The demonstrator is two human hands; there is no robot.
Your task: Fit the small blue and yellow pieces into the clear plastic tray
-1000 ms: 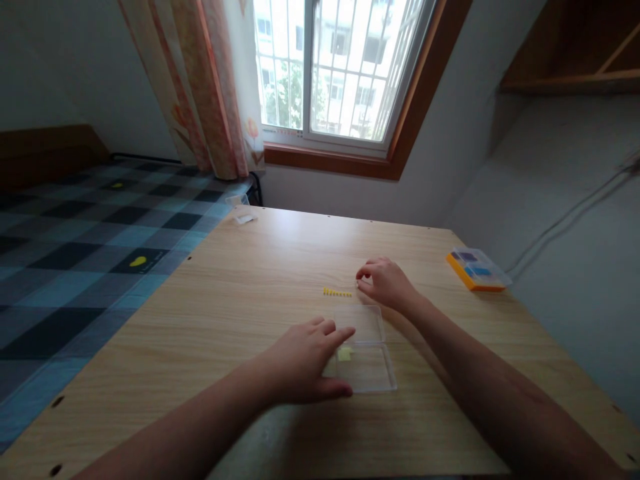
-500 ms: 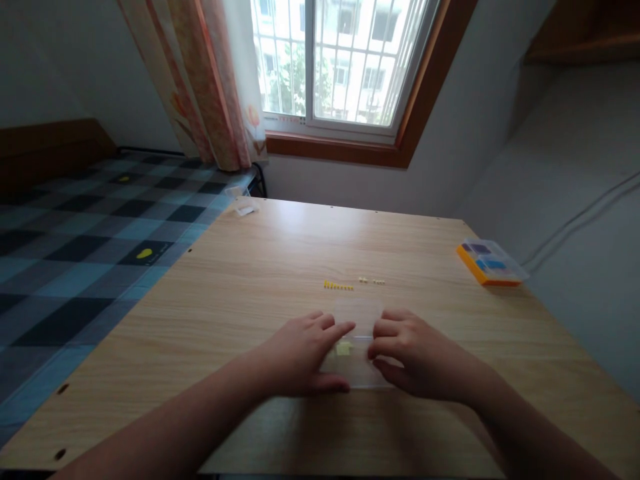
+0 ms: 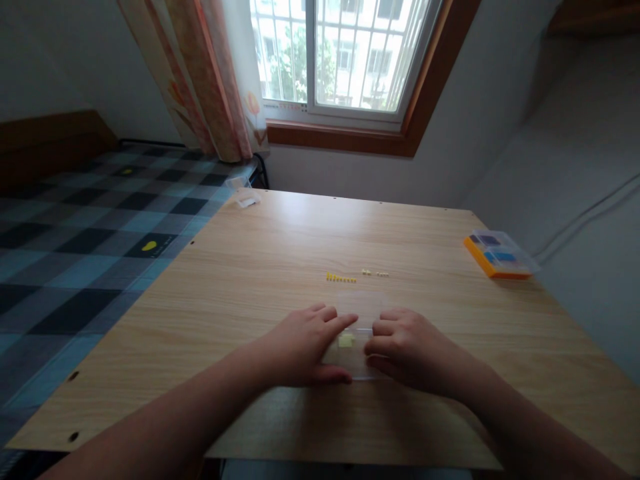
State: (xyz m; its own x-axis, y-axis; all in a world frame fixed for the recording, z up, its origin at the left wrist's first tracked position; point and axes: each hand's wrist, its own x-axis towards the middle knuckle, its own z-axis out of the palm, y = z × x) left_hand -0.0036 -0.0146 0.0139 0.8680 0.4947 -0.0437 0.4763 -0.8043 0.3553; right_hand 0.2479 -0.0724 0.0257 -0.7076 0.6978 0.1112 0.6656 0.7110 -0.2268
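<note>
A small clear plastic box (image 3: 356, 313) lies open on the wooden table (image 3: 280, 253) in front of me, with a pale yellow piece (image 3: 345, 341) inside it. My left hand (image 3: 300, 347) rests flat on the box's left side, fingers stretched out. My right hand (image 3: 405, 347) covers the box's right side with curled fingers over its inside. What the fingertips hold, if anything, is hidden. Beyond the box lie a short row of tiny yellow pieces (image 3: 341, 278) and a few paler ones (image 3: 375, 273).
An orange-based case with a clear lid (image 3: 500, 255) and blue and purple contents sits at the table's right side. A small clear container (image 3: 245, 198) lies at the far left corner. A checked bed (image 3: 75, 240) stands left, a window behind.
My right hand came back from the small pieces at the far side to the clear box, leaving a few pale pieces on the table. My left hand stayed on the box.
</note>
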